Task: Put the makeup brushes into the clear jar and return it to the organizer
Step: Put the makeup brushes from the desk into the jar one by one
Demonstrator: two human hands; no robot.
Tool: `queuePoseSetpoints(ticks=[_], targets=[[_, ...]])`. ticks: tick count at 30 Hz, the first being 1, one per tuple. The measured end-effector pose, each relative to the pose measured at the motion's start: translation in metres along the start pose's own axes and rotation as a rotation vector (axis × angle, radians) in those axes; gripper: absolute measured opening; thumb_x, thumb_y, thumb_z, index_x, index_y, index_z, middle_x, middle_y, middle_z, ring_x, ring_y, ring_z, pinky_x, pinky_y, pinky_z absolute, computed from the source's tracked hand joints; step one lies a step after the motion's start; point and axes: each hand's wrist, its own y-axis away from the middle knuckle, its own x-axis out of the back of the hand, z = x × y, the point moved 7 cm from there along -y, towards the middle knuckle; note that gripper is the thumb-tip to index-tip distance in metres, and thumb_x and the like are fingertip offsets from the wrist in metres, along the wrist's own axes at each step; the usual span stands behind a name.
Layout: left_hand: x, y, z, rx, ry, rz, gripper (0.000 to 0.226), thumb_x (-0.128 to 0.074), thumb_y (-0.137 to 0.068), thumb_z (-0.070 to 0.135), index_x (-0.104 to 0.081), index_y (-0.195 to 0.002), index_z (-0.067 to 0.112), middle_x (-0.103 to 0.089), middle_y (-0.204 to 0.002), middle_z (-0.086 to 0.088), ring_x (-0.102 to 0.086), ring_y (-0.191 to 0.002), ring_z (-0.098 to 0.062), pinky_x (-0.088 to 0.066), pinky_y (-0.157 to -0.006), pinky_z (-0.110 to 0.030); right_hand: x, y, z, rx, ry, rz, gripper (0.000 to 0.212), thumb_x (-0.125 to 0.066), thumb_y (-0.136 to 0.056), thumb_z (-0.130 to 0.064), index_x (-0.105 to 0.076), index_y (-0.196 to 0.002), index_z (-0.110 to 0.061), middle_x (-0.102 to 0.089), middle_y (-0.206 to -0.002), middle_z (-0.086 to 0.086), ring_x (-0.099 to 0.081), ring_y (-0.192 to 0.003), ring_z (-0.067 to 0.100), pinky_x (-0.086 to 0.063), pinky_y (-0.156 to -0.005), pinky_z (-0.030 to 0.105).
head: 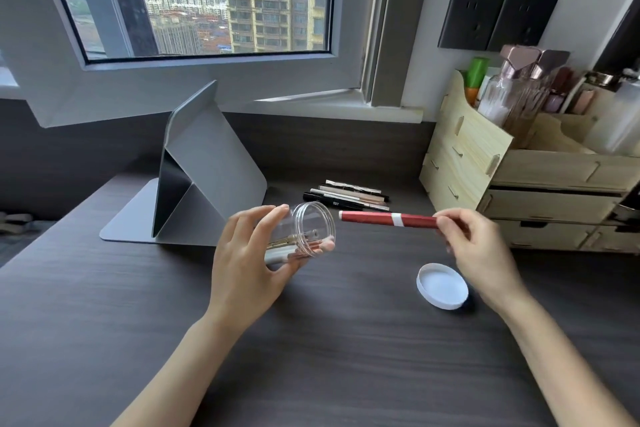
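Observation:
My left hand [249, 260] grips the clear jar [308, 225], tipped on its side above the desk with its open mouth facing right. Several brushes lie inside it. My right hand [474, 250] pinches the right end of a red brush [384, 219] with a white band. The brush is held level, and its left tip is just right of the jar's mouth. Several more brushes [349, 197] lie in a row on the desk behind the jar. The wooden organizer [485, 163] stands at the right, holding bottles.
The jar's white lid [442, 285] lies upside down on the dark desk [311, 357], below my right hand. A grey folding stand [207, 163] sits at the back left under the window. Wall sockets [495, 22] are above the organizer.

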Motion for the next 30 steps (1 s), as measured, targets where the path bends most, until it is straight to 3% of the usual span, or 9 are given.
queuePoseSetpoints(ticks=[4,8,9,13,18,20,23,26,30], targets=[[-0.002,0.000,0.000,-0.006,-0.027,-0.010,0.063,-0.073,-0.068,0.042,-0.050,-0.122,0.019,-0.062,-0.115,-0.008,-0.052,-0.105,-0.023,-0.043,-0.089,-0.033,0.015,0.029,-0.033,0.005,-0.284,-0.047,0.020,-0.052,-0.091,-0.009,-0.063,-0.083,-0.023,-0.064,-0.067,-0.004,-0.057,-0.058,-0.001,-0.046,-0.058,0.008],[-0.004,0.002,0.005,-0.037,-0.020,-0.016,0.060,-0.072,-0.072,0.045,-0.051,-0.122,0.019,-0.063,-0.115,-0.008,-0.051,-0.105,-0.023,-0.048,-0.086,-0.040,-0.003,0.040,-0.063,0.147,-0.087,-0.084,0.010,-0.056,-0.089,-0.024,-0.064,-0.085,-0.028,-0.068,-0.075,-0.003,-0.062,-0.070,0.015,-0.049,-0.063,0.030],[-0.004,0.002,0.007,-0.049,-0.015,-0.022,0.059,-0.070,-0.073,0.047,-0.050,-0.122,0.020,-0.063,-0.115,-0.008,-0.051,-0.106,-0.022,-0.049,-0.086,-0.041,-0.012,0.042,-0.070,0.186,-0.047,-0.080,0.010,-0.055,-0.087,-0.026,-0.064,-0.085,-0.027,-0.066,-0.073,-0.002,-0.062,-0.071,0.015,-0.048,-0.061,0.030],[-0.005,0.003,0.010,-0.069,-0.011,-0.055,0.063,-0.075,-0.070,0.044,-0.049,-0.122,0.021,-0.063,-0.115,-0.009,-0.050,-0.107,-0.022,-0.050,-0.085,-0.043,-0.054,0.052,-0.086,0.309,-0.071,-0.109,0.004,-0.061,-0.085,-0.013,-0.062,-0.087,-0.016,-0.062,-0.077,-0.013,-0.058,-0.073,0.001,-0.040,-0.063,0.005],[-0.007,0.004,0.007,-0.063,-0.003,-0.086,0.064,-0.073,-0.071,0.045,-0.047,-0.125,0.023,-0.062,-0.117,-0.009,-0.051,-0.108,-0.024,-0.051,-0.084,-0.044,-0.084,0.051,-0.093,0.386,-0.026,-0.113,0.012,-0.069,-0.078,-0.022,-0.066,-0.076,-0.011,-0.068,-0.074,-0.001,-0.059,-0.072,0.012,-0.048,-0.066,0.021],[-0.007,0.004,0.006,-0.052,-0.007,-0.082,0.065,-0.075,-0.069,0.043,-0.047,-0.125,0.023,-0.062,-0.116,-0.009,-0.051,-0.108,-0.024,-0.051,-0.084,-0.045,-0.088,0.051,-0.096,0.480,0.035,-0.116,0.019,-0.062,-0.081,-0.029,-0.071,-0.077,-0.012,-0.071,-0.079,-0.003,-0.059,-0.080,0.012,-0.047,-0.072,0.021],[-0.004,0.001,0.003,-0.020,0.000,-0.051,0.063,-0.072,-0.071,0.045,-0.048,-0.124,0.022,-0.062,-0.116,-0.008,-0.051,-0.107,-0.023,-0.049,-0.086,-0.041,-0.079,0.033,-0.082,0.408,-0.032,-0.015,0.022,-0.054,-0.088,-0.025,-0.071,-0.080,-0.013,-0.067,-0.080,-0.009,-0.059,-0.083,0.011,-0.044,-0.076,0.018],[0.001,-0.001,0.001,0.044,0.036,-0.009,0.062,-0.069,-0.072,0.049,-0.050,-0.123,0.019,-0.062,-0.115,-0.006,-0.052,-0.104,-0.022,-0.043,-0.089,-0.029,-0.087,-0.001,-0.051,0.335,0.263,0.059,0.018,-0.056,-0.087,-0.016,-0.070,-0.094,-0.008,-0.071,-0.093,0.005,-0.058,-0.090,0.025,-0.038,-0.081,0.025],[0.007,-0.002,-0.003,0.131,0.088,0.034,0.064,-0.067,-0.071,0.053,-0.053,-0.121,0.016,-0.062,-0.114,-0.005,-0.052,-0.105,-0.019,-0.034,-0.093,-0.015,-0.130,-0.028,-0.003,0.193,0.740,-0.184,0.033,-0.054,-0.090,-0.026,-0.059,-0.118,-0.009,-0.059,-0.120,0.012,-0.046,-0.112,0.034,-0.036,-0.095,0.038]])
